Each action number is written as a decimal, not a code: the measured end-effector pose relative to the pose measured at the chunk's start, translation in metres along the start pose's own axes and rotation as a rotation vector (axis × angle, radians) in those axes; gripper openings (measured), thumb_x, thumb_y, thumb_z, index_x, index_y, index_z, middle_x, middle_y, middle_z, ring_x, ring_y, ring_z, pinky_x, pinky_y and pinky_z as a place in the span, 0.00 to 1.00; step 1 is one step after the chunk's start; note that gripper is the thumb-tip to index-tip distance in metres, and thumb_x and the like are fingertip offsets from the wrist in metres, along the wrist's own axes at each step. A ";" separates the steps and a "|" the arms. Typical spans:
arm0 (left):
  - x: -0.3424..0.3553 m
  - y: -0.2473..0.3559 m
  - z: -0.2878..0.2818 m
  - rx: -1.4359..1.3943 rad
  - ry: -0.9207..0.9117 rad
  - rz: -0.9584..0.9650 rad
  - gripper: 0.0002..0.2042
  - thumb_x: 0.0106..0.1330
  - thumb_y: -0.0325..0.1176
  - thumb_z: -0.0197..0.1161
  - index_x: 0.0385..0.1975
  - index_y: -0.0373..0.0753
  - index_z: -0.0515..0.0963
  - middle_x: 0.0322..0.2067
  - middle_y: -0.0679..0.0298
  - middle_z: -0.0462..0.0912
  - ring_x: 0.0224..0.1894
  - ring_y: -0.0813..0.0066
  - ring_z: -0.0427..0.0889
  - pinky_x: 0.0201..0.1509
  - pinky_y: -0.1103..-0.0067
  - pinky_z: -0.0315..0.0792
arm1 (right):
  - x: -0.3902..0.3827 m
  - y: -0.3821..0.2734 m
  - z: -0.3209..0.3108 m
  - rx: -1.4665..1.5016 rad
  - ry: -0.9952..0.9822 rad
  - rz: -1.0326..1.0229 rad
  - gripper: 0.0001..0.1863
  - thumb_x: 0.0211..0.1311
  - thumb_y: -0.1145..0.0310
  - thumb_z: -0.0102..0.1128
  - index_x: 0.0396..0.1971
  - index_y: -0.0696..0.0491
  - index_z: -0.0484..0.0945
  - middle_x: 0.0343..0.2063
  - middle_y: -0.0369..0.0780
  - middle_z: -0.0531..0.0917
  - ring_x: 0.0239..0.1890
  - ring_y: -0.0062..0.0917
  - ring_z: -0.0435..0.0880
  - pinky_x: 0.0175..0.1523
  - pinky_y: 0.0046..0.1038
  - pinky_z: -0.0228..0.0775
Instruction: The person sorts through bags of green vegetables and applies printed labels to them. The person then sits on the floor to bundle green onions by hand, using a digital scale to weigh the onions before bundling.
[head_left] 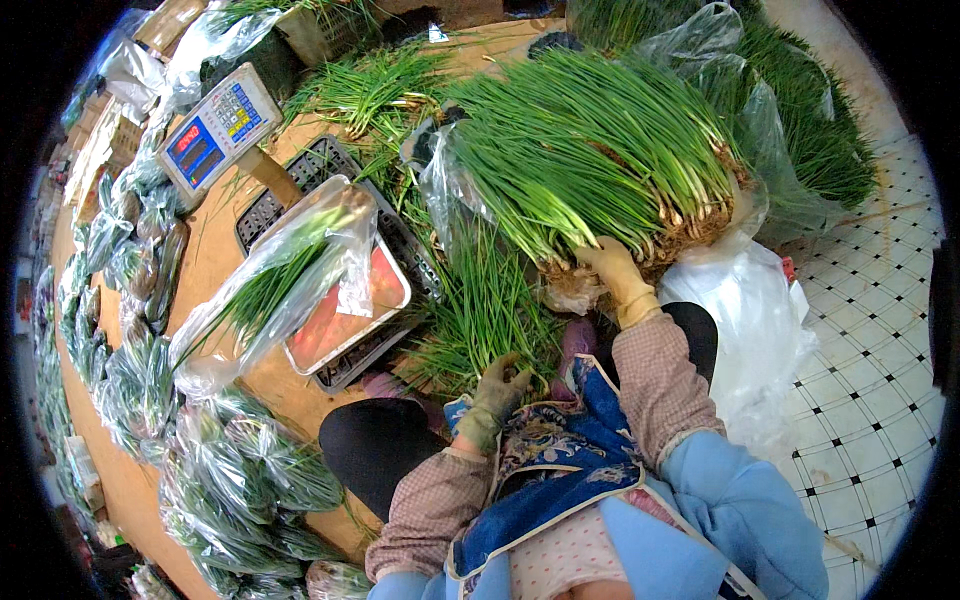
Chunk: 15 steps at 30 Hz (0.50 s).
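Note:
A big heap of spring onions point(590, 140), with white stems and brown roots toward me, lies ahead and to the right on clear plastic. My right hand point(617, 278), in a pale glove, has its fingers closed on stalks at the heap's near left corner. Loose green leaves point(485, 310) spread down from the heap toward my lap. Beside their lower end is my left hand point(494, 402), in a dirty greenish glove, its curved fingers apart and nothing visible between them. Leaves partly hide what lies beneath that hand.
On the left, a bagged bunch of spring onions point(290, 265) rests on a scale tray point(390, 275) below a lit scale display point(215, 135). Many filled bags point(235, 480) lie farther left. Empty clear bags point(740, 340) are at my right, beside white tiles point(860, 400). More greens point(810, 130) stand behind.

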<state>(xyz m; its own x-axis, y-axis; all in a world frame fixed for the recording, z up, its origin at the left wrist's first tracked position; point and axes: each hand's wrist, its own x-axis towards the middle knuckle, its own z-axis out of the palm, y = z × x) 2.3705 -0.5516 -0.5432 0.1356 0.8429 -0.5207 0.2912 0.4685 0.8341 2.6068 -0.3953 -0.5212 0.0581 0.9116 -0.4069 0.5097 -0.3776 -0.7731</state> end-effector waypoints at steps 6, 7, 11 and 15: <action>-0.004 0.022 -0.015 -0.459 -0.057 0.114 0.20 0.60 0.38 0.54 0.48 0.32 0.66 0.39 0.63 0.74 0.39 0.78 0.72 0.43 0.85 0.66 | -0.077 -0.057 0.028 0.929 -0.415 0.214 0.16 0.55 0.63 0.51 0.40 0.57 0.70 0.24 0.36 0.75 0.21 0.19 0.73 0.25 0.18 0.65; -0.007 0.039 -0.026 -0.448 -0.128 0.028 0.19 0.62 0.39 0.50 0.49 0.33 0.66 0.41 0.65 0.73 0.41 0.79 0.71 0.47 0.85 0.64 | -0.093 -0.053 0.042 0.888 -0.467 0.083 0.17 0.56 0.62 0.50 0.42 0.58 0.69 0.27 0.37 0.75 0.23 0.20 0.73 0.27 0.20 0.67; -0.007 0.040 -0.050 -1.191 -0.692 0.129 0.14 0.62 0.36 0.50 0.45 0.36 0.68 0.37 0.64 0.74 0.39 0.78 0.73 0.41 0.81 0.68 | -0.141 -0.055 0.083 0.841 -0.720 -0.124 0.18 0.60 0.62 0.46 0.46 0.58 0.66 0.35 0.41 0.75 0.32 0.27 0.76 0.36 0.25 0.70; -0.008 0.031 -0.039 -0.918 -0.179 0.092 0.14 0.57 0.27 0.55 0.44 0.37 0.68 0.35 0.65 0.75 0.35 0.76 0.75 0.36 0.81 0.72 | -0.146 -0.044 0.087 0.059 -0.673 -0.281 0.28 0.59 0.45 0.37 0.45 0.55 0.69 0.30 0.46 0.76 0.32 0.34 0.77 0.33 0.27 0.68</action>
<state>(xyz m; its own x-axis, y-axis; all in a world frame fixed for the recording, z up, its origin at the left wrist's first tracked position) 2.3415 -0.5335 -0.5065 0.2868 0.8694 -0.4022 -0.5781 0.4919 0.6510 2.5014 -0.5255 -0.4700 -0.6181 0.6849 -0.3859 0.3798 -0.1696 -0.9094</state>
